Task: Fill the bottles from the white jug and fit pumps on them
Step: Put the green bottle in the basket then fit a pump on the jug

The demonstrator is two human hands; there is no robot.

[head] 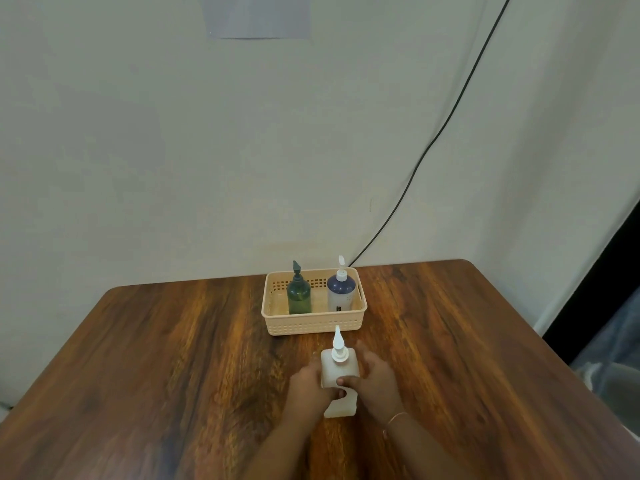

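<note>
The left hand (311,386) and the right hand (375,381) clasp a square white bottle (338,379) from either side, fingers wrapped round its body — it stands upright between them on the wooden surface (156,358), a white pump (338,346) fitted on top. Just beyond it sits a beige basket (313,327) holding a green pump bottle (299,294) on its left and a dark blue pump bottle (341,289) on its right — both upright.
</note>
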